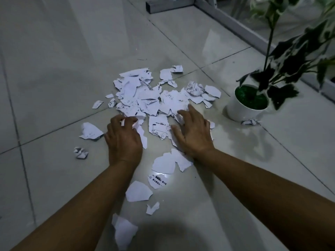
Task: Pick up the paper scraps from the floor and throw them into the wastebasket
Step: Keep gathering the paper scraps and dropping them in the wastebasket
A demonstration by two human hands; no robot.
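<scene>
Many torn white paper scraps are spread in a heap on the grey tiled floor. A few scraps are pinched in the left hand. The right hand is spread flat on the heap, probably so more can be scooped together. No wastebasket is seen.

Both hands, left and right, on torn paper scraps across tiled floor.

the grey tiled floor carries a heap of torn paper scraps at centre, and a white plant pot at three o'clock.
</scene>
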